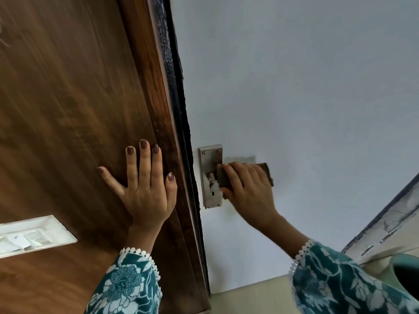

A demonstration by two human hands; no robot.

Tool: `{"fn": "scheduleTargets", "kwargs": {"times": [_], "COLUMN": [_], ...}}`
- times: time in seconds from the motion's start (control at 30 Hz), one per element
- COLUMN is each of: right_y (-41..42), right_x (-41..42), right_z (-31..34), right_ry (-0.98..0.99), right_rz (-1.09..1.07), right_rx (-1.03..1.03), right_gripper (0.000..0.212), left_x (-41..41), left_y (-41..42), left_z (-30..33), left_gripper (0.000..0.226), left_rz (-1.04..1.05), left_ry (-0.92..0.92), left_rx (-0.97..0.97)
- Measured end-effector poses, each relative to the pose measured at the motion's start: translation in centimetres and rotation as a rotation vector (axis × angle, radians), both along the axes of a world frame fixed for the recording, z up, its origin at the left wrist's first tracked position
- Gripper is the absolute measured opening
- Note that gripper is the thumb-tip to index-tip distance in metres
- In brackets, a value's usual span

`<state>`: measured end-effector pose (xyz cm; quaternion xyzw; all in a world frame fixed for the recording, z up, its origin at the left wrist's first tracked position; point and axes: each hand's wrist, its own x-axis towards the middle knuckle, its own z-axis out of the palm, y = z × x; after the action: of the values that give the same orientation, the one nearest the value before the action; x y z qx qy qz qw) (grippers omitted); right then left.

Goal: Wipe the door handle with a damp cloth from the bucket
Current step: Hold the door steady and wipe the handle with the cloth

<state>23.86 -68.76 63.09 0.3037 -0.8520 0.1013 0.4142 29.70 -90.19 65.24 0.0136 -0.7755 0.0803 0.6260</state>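
Note:
A steel handle plate [209, 159] with a keyhole is fixed to the pale grey door [294, 87]. My right hand [249, 189] wraps a brown cloth [267, 169] around the lever, which is almost wholly hidden under the cloth and fingers; only its neck [212, 177] shows. My left hand [145, 184] lies flat with fingers spread on the brown wooden panel [68, 109], left of the door's edge. A teal bucket rim [401, 268] shows at the lower right corner.
A white switch plate [34, 236] is set in the wooden panel at the lower left. A dark rough strip [176, 98] runs between panel and door. A worn, paint-flecked frame [390, 220] slants at the right. Beige floor [249, 298] lies below.

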Motion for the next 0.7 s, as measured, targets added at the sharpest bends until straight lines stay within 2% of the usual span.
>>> {"fn": "scheduleTargets", "kwargs": {"times": [0.2,0.3,0.5,0.7], "right_y": [4.0,1.8,-3.8,-2.0], "right_x": [-1.7,-0.7,1.3,0.1], "right_z": [0.0,0.2,0.5,0.1], "right_ry": [-0.121,-0.090,-0.033,-0.024], "right_rz": [0.049,0.065,0.121,0.125], "right_rx": [-0.025,-0.028,0.124,0.104], "right_gripper": [0.042,0.041,0.038,0.044], "left_x": [-0.1,-0.1,0.0,-0.2], "left_y": [0.2,0.2,0.2,-0.1], "left_z": [0.0,0.0,0.0,0.0], "left_gripper": [0.055,0.055,0.055,0.056], "left_rz": [0.003,0.014,0.007,0.008], "left_ry": [0.011,0.013,0.005,0.009], "left_rx": [0.002,0.000,0.004,0.001]}}
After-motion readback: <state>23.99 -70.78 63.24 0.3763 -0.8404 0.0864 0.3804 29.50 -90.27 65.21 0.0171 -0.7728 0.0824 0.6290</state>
